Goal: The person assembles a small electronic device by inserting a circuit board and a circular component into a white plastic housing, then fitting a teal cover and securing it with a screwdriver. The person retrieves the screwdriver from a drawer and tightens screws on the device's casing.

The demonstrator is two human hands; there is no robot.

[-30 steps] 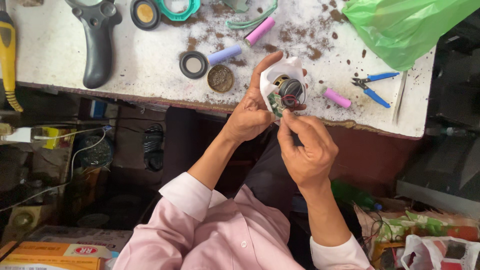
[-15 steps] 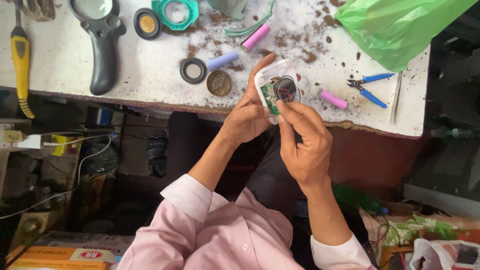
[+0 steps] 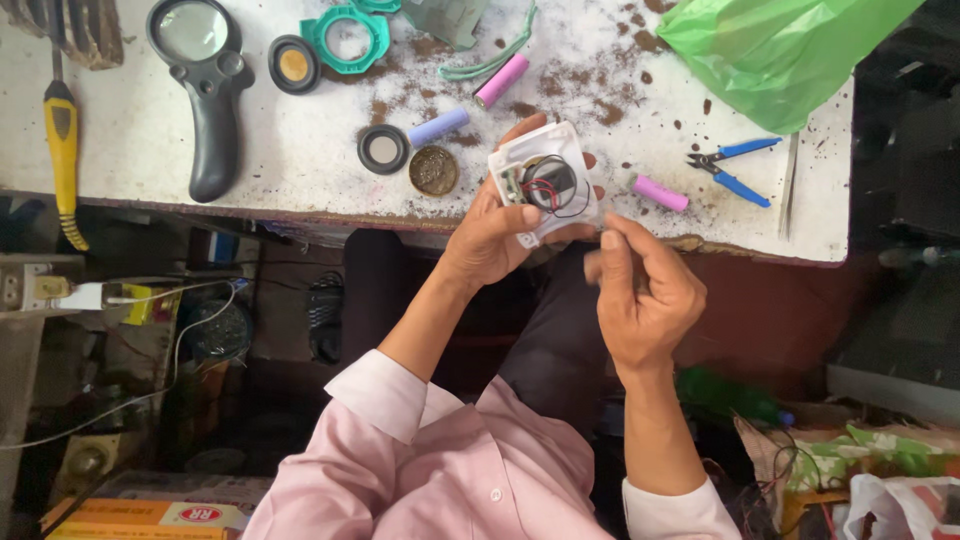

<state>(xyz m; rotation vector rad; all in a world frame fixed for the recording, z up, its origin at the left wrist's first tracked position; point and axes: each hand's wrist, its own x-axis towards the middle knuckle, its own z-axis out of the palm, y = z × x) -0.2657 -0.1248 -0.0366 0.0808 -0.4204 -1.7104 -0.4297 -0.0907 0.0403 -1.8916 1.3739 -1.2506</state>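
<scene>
— White plastic, is it? What does the left hand (image 3: 490, 240) hold?

— Yes, a small white casing (image 3: 545, 180), open on top, with a dark round part and thin red and black wires inside. It is in the upper middle of the frame, just over the near edge of the white worktable (image 3: 250, 150). The thumb lies on the lower edge of the casing and the other fingers are behind it, so the hand is clamped on it.

— And the right hand (image 3: 645, 290)?

— It is just to the lower right of the casing, not touching it. Thumb and forefinger are pressed together at the tips, the other fingers curled in. Whether something very small is between the tips, I cannot tell.

— What lies around on the table?

— Right of the casing, a pink cylindrical cell (image 3: 660, 193), and further right blue-handled cutters (image 3: 735, 170). Left of the casing, a round brown disc (image 3: 433, 170), a black ring (image 3: 383, 149) and a lilac cell (image 3: 438, 127). Above, another pink cell (image 3: 500, 81). In the upper left, a black magnifying glass (image 3: 200, 90) and a yellow-handled tool (image 3: 62, 150). At the top, a teal ring (image 3: 348, 38); in the upper right, a green plastic bag (image 3: 770, 50). Brown crumbs are scattered over the surface.

— The person's clothes?

— A pale pink shirt (image 3: 450, 470), bottom middle.
</scene>
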